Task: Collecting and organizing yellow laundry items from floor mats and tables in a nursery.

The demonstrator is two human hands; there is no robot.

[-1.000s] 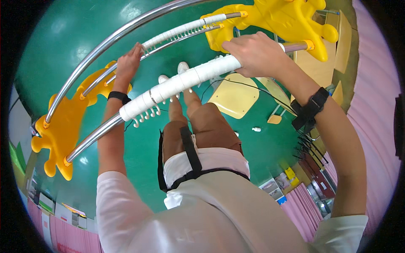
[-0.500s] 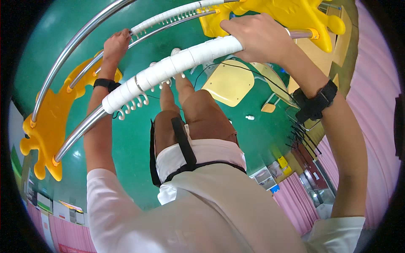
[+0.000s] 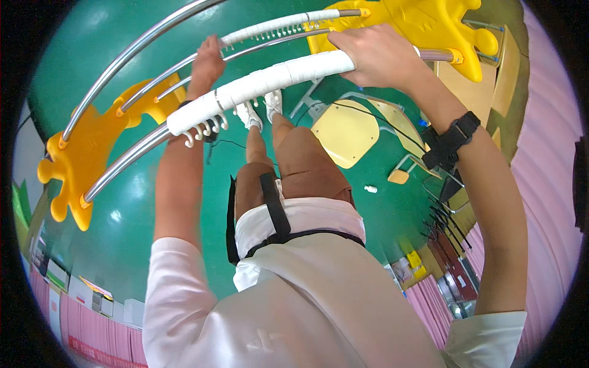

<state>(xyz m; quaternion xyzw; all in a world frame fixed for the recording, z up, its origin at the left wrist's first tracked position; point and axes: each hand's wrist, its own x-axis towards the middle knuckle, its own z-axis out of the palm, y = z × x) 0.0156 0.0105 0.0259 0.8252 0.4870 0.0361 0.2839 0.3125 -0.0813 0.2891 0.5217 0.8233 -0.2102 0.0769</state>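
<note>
A rack with yellow shaped plastic ends [image 3: 86,162] carries several curved metal bars. White plastic hooks [image 3: 264,80] are packed side by side along the near bar, their curled ends hanging below it. My right hand [image 3: 383,58] is wrapped over the right part of this row; a bit of white shows past it. Another row of white hooks [image 3: 282,26] sits on a bar farther off. At its left end my left hand [image 3: 208,61], slightly blurred, is closed around the metal bar, against the last hooks. The undersides of both grips are hidden.
Beyond the rack stand a chair with a pale yellow seat [image 3: 346,132] and a light wooden table [image 3: 466,86]. A black cable [image 3: 392,126] runs past the chair to my right wrist strap. A small white bottle [image 3: 370,189] lies on the green floor. Pink curtains [image 3: 546,172] hang at the right.
My left hand has slid to the right along the farther bar, and the left end of that hook row has shifted right with it. My right hand stays on the near row. The view has shifted slightly.
</note>
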